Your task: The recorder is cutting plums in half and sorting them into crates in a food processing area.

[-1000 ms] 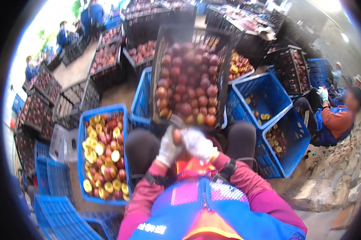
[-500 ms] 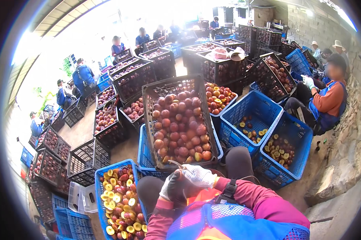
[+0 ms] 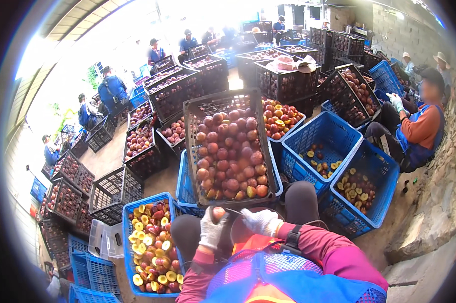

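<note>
My gloved left hand (image 3: 211, 230) is closed round a reddish plum (image 3: 218, 213) above my lap. My gloved right hand (image 3: 259, 221) grips a small knife, its handle hidden in the fingers. The thin knife blade (image 3: 233, 210) points left toward the plum; whether it touches the skin I cannot tell. Just beyond both hands, a black crate (image 3: 190, 146) of whole plums leans tilted toward me on a blue crate (image 3: 184, 187). Left of my knees stands a blue crate (image 3: 127, 237) full of halved plums with yellow flesh.
Two blue crates (image 3: 308, 126) (image 3: 384, 202) with some plum halves stand at the right. Beside them sits a person in an orange top (image 3: 422, 126). Black crates of plums (image 3: 172, 98) are stacked behind, an open-topped black crate (image 3: 114, 192) at the left. Several other people work further back.
My hands have moved apart, the right one shifting rightward. A plum now shows in the left hand, and the knife blade points at it.
</note>
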`<control>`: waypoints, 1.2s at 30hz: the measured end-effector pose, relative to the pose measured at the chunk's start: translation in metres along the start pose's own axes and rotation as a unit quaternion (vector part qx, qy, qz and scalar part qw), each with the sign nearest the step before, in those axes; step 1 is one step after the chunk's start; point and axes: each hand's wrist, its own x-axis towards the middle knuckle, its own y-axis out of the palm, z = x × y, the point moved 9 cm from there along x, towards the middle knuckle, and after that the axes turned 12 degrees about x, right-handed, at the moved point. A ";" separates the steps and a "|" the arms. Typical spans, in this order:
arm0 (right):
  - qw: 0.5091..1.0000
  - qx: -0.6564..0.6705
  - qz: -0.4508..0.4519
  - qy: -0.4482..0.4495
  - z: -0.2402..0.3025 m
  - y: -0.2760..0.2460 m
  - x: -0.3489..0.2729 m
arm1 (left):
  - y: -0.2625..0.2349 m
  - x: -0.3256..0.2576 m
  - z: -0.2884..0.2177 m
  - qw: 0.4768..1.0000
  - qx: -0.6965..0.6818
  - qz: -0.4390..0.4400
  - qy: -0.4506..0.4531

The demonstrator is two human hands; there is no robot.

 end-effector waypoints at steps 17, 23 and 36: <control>0.967 0.086 -0.212 -0.111 0.035 -0.029 -0.014 | 0.034 0.014 -0.004 0.694 -0.692 0.150 -0.128; 0.969 0.123 -0.189 -0.100 0.027 -0.021 -0.006 | 0.043 0.015 0.005 0.708 -0.677 0.143 -0.140; 0.993 0.045 -0.107 -0.021 0.032 -0.005 0.008 | 0.051 0.010 0.014 0.829 -0.536 0.068 -0.144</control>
